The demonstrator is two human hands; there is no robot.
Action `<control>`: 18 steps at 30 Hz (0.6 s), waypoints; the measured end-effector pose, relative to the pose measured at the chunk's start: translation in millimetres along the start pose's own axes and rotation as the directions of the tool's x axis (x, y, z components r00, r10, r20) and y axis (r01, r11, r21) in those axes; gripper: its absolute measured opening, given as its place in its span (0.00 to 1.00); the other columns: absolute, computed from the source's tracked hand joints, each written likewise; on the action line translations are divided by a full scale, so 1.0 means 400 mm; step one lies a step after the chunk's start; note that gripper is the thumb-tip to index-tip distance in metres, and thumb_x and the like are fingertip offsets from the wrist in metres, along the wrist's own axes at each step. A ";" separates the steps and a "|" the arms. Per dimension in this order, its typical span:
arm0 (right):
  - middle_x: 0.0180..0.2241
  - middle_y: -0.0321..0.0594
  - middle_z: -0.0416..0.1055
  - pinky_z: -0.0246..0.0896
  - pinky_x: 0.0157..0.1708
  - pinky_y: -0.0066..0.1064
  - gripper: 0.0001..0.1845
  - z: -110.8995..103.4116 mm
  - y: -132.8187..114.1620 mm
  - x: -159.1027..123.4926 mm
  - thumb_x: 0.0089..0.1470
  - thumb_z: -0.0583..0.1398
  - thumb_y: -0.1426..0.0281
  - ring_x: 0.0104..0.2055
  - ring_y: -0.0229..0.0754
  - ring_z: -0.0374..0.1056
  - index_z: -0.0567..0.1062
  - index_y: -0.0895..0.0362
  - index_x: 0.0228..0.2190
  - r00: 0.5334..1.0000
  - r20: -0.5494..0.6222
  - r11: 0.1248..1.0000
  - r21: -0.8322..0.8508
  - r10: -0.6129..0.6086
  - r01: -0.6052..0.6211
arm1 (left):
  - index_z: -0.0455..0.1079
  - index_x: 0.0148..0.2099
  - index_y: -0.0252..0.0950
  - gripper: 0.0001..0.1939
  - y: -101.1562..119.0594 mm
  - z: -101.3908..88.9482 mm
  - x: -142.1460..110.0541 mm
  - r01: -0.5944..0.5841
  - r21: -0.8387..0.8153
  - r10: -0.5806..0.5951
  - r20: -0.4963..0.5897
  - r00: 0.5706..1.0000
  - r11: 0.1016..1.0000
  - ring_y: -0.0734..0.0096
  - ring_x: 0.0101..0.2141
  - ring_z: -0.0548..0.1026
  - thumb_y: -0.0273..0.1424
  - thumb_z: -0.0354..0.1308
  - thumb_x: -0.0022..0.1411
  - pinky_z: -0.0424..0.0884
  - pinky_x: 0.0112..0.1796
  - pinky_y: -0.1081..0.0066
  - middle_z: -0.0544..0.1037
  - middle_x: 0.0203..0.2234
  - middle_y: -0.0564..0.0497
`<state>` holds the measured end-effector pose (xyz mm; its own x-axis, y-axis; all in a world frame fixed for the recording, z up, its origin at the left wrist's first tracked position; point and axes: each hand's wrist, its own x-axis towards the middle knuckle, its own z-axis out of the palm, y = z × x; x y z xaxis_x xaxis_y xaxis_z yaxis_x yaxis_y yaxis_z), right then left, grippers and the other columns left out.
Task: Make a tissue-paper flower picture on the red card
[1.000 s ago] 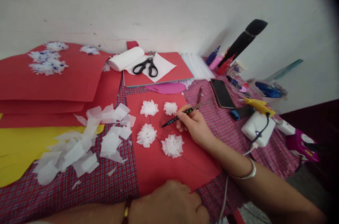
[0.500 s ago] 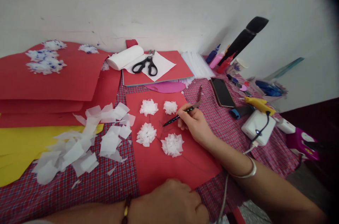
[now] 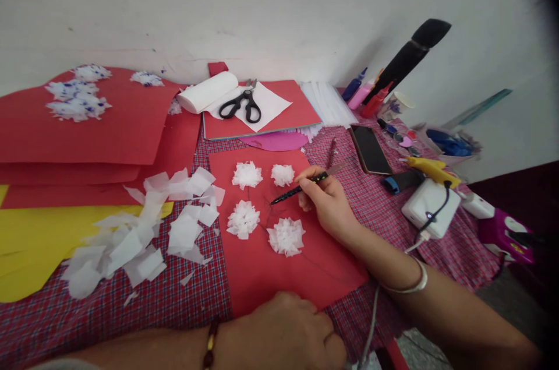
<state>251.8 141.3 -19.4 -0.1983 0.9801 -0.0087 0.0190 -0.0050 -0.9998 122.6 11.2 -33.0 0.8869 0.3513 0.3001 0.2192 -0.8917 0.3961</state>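
Observation:
My right hand [image 3: 325,198] pinches a black pencil [image 3: 299,188] with small coloured dots. Its tip meets a red sheet of paper [image 3: 262,279] among thin dark drawn lines. Several white ruffled tissue-paper flowers sit on this sheet; the nearest one [image 3: 286,236] is below the tip, and a smaller one [image 3: 282,175] is just left of my fingers. Across the near edge of the sheet lies my left hand [image 3: 283,335], its fingers curled in like a loose fist with nothing visible in them; the fingertips are partly hidden.
Cut white tissue pieces [image 3: 183,230] lie to the left, beside yellow paper [image 3: 35,236] and red folders [image 3: 78,143]. Behind are scissors [image 3: 241,108] and a tissue roll [image 3: 208,92]. At right are a phone [image 3: 370,150], glue gun [image 3: 430,169] and white adapter [image 3: 430,207].
The view has shifted slightly. My right hand keeps the pencil tip on the same drawn patch with only a tiny movement, and my left hand stays on the near edge.

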 end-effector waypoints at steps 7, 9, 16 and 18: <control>0.28 0.38 0.78 0.62 0.22 0.26 0.09 -0.005 0.004 -0.004 0.55 0.61 0.63 0.22 0.35 0.70 0.72 0.56 0.35 0.985 0.170 0.999 0.033 0.007 -0.013 | 0.64 0.26 0.36 0.13 -0.003 0.003 0.001 -0.008 0.013 0.007 0.044 0.999 1.000 0.74 0.17 0.64 0.32 0.63 0.58 0.50 0.13 0.70 0.69 0.18 0.58; 0.30 0.38 0.78 0.62 0.22 0.27 0.10 -0.007 0.006 -0.003 0.58 0.59 0.62 0.23 0.36 0.72 0.73 0.56 0.37 0.982 0.186 1.000 -0.007 0.011 -0.010 | 0.65 0.26 0.36 0.13 -0.008 0.010 0.002 -0.022 0.000 0.022 0.064 0.998 1.000 0.75 0.16 0.63 0.33 0.63 0.59 0.50 0.13 0.71 0.70 0.18 0.58; 0.25 0.38 0.76 0.63 0.22 0.26 0.08 0.015 0.002 0.010 0.55 0.59 0.65 0.22 0.35 0.69 0.73 0.57 0.34 0.993 0.118 1.000 -0.023 -0.013 0.016 | 0.67 0.29 0.39 0.11 -0.020 0.054 0.005 -0.010 0.005 0.009 0.160 0.987 1.000 0.75 0.17 0.67 0.36 0.61 0.62 0.45 0.11 0.72 0.73 0.20 0.59; 0.24 0.37 0.75 0.63 0.22 0.26 0.08 0.023 -0.005 0.013 0.54 0.60 0.65 0.22 0.34 0.68 0.72 0.57 0.32 0.993 0.117 1.000 -0.002 -0.013 0.013 | 0.68 0.31 0.40 0.10 -0.022 0.068 0.005 -0.003 -0.018 0.006 0.191 0.982 1.000 0.75 0.17 0.67 0.38 0.59 0.63 0.43 0.11 0.73 0.74 0.20 0.58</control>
<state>241.9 144.6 -17.7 -0.3122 0.9500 0.0019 0.0188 0.0082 -0.9998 133.4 12.1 -59.7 0.9494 0.2850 0.1316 0.2095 -0.8874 0.4106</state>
